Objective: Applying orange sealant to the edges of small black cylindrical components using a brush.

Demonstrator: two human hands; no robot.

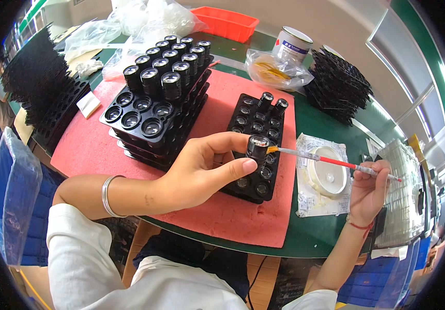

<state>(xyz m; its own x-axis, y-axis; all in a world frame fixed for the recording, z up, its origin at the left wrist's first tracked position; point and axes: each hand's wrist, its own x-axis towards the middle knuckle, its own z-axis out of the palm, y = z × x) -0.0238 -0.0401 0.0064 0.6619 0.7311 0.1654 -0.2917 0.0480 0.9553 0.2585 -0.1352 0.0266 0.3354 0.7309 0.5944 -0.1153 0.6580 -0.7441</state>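
Observation:
Between the thumb and fingers of my left hand [204, 168] is a small black lens barrel [257, 149], its glass end facing up. My right hand [370, 188] grips a slim paintbrush [331, 161] with a red and clear handle. The brush's yellowish bristles touch the side of the barrel. Below the barrel lies a black tray [258, 191] with round pockets, two barrels standing at its far end. To the left, a stack of black trays [145, 147] carries several upright lens barrels [170, 85] on top. A white round dish [330, 178] sits near my right hand.
A pink foam mat [264, 227] covers much of the green table. Stacked black trays stand at far left [41, 82] and far right [338, 85]. Behind are a white can [292, 44], a plastic bag [274, 70] and a red bin [227, 23]. Clear trays [401, 191] are stacked at right.

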